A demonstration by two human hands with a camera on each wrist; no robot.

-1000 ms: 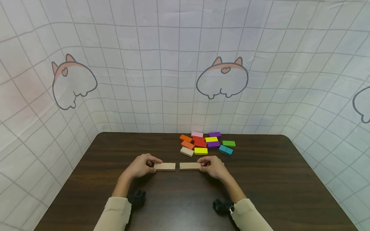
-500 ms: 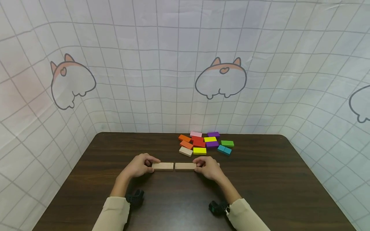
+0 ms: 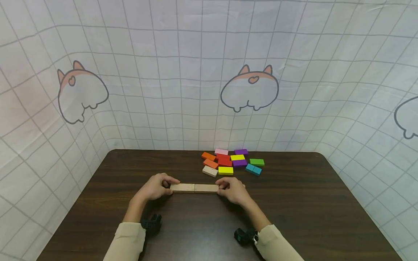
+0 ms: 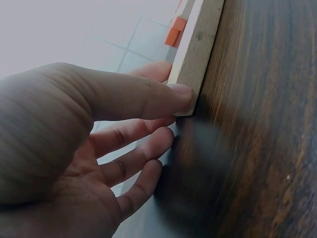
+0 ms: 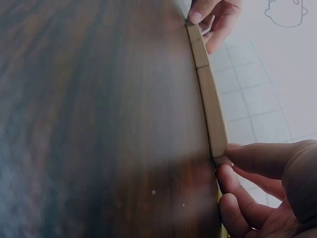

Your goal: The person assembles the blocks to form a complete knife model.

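Two plain wooden blocks lie flat on the dark table, end to end in one line with their inner ends touching. My left hand [image 3: 156, 187] pinches the outer end of the left wooden block [image 3: 183, 187] between thumb and fingers. At the other end, my right hand [image 3: 233, 190] pinches the right wooden block [image 3: 206, 188]. The left wrist view shows the thumb on the near face of the left block [image 4: 198, 49], other fingers behind it. In the right wrist view, the seam between the right block [image 5: 212, 109] and its neighbour is a thin line.
Behind the hands lies a loose group of coloured blocks: orange [image 3: 210, 163], red [image 3: 224, 160], yellow [image 3: 225, 170], purple [image 3: 240, 163], green [image 3: 257, 162], blue [image 3: 253, 169] and pink. A third plain block [image 3: 210, 171] lies at its front left. A gridded cloth [image 3: 183, 108] surrounds the dark table [image 3: 294, 203].
My right hand has slid its wooden block leftward, closing the gap to the left block. The left hand keeps its pinch and has barely moved. The coloured blocks stay put.
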